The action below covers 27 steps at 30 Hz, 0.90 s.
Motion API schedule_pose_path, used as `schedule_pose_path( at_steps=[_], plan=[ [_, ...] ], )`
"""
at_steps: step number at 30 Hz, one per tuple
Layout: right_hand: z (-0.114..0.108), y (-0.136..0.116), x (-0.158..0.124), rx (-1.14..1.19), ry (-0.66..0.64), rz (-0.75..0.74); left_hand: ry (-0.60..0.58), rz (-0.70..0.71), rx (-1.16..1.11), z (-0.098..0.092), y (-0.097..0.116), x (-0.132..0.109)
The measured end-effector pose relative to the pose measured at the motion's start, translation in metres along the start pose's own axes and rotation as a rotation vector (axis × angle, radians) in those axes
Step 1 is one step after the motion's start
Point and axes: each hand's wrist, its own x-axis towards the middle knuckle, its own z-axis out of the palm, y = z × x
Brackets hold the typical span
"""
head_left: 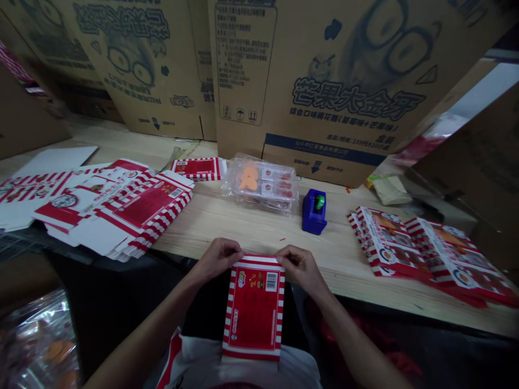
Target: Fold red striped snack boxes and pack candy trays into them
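Note:
A red and white striped cardboard box point(255, 308), with a barcode near its top right corner, is held upright against my body at the table's front edge. My left hand point(221, 256) pinches its upper left corner between thumb and fingers. At the upper right corner, my right hand point(302, 265) grips it the same way. Beyond the hands lies a clear plastic tray pack point(263, 183) with orange and white pieces inside. To its right stands a blue tape dispenser point(314, 210) with a green roll.
Flat striped box blanks point(158, 205) are piled on the left. One striped box point(198, 168) lies behind them. Filled-looking boxes point(389, 243) rest on the right. Large brown cartons point(251, 81) wall off the back. Wrapped packs point(44, 346) sit low at the left.

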Motion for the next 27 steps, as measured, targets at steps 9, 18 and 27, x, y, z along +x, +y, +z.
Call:
schedule_pose_path(
  at_steps=[9, 18, 27],
  plan=[
    [0.020, 0.017, -0.025, 0.032, 0.157, -0.078, 0.159, 0.064, -0.043, 0.021, -0.033, -0.016],
    [-0.040, 0.040, 0.022, -0.043, 0.670, -0.056, 0.161, 0.081, -0.225, 0.021, -0.038, -0.013],
    [-0.104, 0.066, 0.093, -0.120, 0.979, 0.036, 0.191, -0.033, -0.404, 0.032, -0.031, -0.013]
  ],
)
